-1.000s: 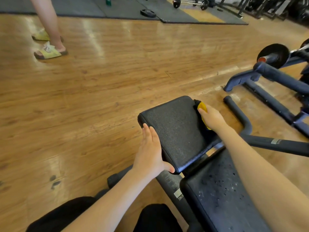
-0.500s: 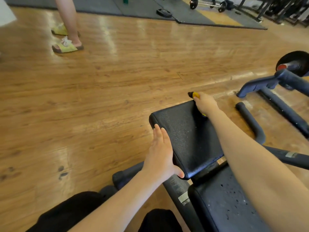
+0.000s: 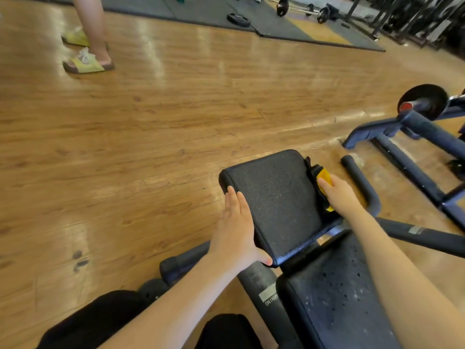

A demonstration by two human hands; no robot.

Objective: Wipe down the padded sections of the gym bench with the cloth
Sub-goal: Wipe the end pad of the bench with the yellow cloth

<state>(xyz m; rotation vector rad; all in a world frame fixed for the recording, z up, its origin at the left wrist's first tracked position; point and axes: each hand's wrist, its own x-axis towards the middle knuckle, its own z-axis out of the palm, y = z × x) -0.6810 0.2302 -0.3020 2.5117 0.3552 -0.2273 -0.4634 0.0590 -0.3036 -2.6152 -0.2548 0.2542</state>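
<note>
Glossy wooden floor (image 3: 176, 117) meets grey mats (image 3: 201, 8) beyond.

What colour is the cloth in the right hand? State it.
Yellow, with a dark part; the cloth shows under the right hand in the head view.
</note>
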